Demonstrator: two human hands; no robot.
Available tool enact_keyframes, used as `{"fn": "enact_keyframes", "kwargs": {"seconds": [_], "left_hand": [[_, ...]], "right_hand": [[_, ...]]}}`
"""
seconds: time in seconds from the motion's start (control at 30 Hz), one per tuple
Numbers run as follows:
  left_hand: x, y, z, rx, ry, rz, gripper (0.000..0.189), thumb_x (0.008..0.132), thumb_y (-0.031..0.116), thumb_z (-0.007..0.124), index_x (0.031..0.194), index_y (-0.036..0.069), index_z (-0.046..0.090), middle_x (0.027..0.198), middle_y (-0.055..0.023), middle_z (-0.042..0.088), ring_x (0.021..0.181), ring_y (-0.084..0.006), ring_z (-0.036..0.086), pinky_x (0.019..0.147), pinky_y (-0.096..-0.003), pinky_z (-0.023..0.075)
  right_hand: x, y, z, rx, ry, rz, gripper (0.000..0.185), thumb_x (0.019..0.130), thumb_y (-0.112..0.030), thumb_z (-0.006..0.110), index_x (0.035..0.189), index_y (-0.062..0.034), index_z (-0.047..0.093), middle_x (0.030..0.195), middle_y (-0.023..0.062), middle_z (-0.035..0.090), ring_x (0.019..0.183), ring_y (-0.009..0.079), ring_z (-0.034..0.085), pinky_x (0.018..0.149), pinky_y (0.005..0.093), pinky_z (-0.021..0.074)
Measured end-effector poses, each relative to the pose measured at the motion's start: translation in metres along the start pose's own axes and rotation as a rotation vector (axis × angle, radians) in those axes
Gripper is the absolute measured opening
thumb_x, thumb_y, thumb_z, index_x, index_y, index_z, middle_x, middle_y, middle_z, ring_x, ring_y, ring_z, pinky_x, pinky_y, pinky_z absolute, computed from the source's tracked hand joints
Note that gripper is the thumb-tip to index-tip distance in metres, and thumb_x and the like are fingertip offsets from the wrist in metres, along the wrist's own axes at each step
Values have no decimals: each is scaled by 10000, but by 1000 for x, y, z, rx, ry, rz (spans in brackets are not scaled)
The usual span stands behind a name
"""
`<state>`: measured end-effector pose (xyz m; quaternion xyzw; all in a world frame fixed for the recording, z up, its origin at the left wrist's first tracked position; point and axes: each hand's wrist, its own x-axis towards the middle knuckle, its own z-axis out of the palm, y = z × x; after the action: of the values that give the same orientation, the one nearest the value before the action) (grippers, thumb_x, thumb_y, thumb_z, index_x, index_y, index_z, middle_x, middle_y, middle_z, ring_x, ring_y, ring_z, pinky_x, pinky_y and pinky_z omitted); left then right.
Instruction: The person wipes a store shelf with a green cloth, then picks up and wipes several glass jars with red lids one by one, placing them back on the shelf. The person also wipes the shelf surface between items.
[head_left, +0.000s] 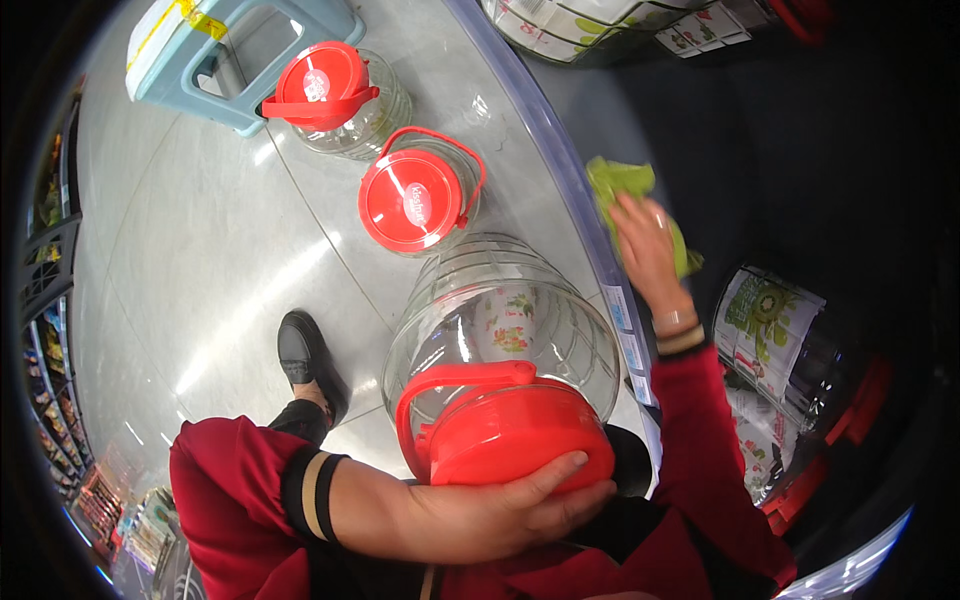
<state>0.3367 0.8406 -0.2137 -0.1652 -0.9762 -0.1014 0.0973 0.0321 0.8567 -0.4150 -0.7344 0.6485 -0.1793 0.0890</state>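
Observation:
My left hand (517, 510) is wrapped around the red lid (517, 435) of a large clear ribbed jar (570, 337), which is tilted against my body with its base away from me. The jar has a red carry handle and a printed label. At the right, my right hand (646, 244) presses a green cloth (622, 178) onto the dark shelf, just inside its edge. Two smaller clear jars with red lids and handles, one nearer (411, 201) and one farther (319, 84), stand on the floor beyond the large jar.
The shelf's edge strip (555, 142) with price tags runs along my right. Labelled jars (765, 322) lie on the shelf at lower right, more at its far end (570, 26). A light-blue plastic stool (240, 97) stands at upper left. Stocked store shelves (56, 375) line the far left.

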Motion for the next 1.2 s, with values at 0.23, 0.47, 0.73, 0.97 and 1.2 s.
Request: {"fn": "enact_keyframes", "kwargs": {"seconds": [0.23, 0.47, 0.73, 0.97, 1.2], "left_hand": [[4, -4, -7, -2, 7, 2, 413, 790, 283, 464, 1174, 167, 562, 1294, 19, 476, 1270, -190, 363, 1029, -527, 287], [2, -4, -5, -78, -23, 7, 293, 788, 253, 480, 1061, 229, 586, 1310, 39, 464, 1280, -191, 352, 1007, -623, 223], [9, 1, -4, -75, 1, 24, 278, 786, 298, 504, 1036, 253, 616, 1263, 13, 499, 1232, -214, 406, 958, -642, 249], [6, -5, -35, -531, -44, -91, 474, 698, 334, 652, 1128, 153, 571, 1301, -69, 457, 1258, -279, 364, 1017, -594, 186], [-53, -21, -24, -1085, 685, -1265, 308, 913, 216, 451, 1125, -2, 503, 1144, -96, 528, 1120, -189, 466, 972, -380, 324]], "right_hand": [[166, 9, 38, 1, 111, -59, 265, 829, -127, 510, 1069, -120, 622, 1149, 64, 579, 1030, 276, 519, 864, 398, 411], [56, -5, 11, -52, 11, 43, 283, 825, -155, 520, 1090, -157, 620, 1193, 47, 538, 1074, 257, 486, 936, 394, 352], [-166, -20, -39, -85, -32, 494, 363, 744, -97, 620, 1104, -127, 583, 1157, 104, 530, 1021, 308, 517, 874, 392, 424], [-214, -78, -107, 37, -403, 753, 272, 787, -203, 609, 1026, -73, 612, 957, 123, 594, 886, 309, 574, 780, 365, 468], [-175, -133, -64, 644, -306, 642, 411, 839, -232, 606, 1199, -63, 504, 1012, 141, 601, 887, 269, 590, 803, 318, 458]]}}
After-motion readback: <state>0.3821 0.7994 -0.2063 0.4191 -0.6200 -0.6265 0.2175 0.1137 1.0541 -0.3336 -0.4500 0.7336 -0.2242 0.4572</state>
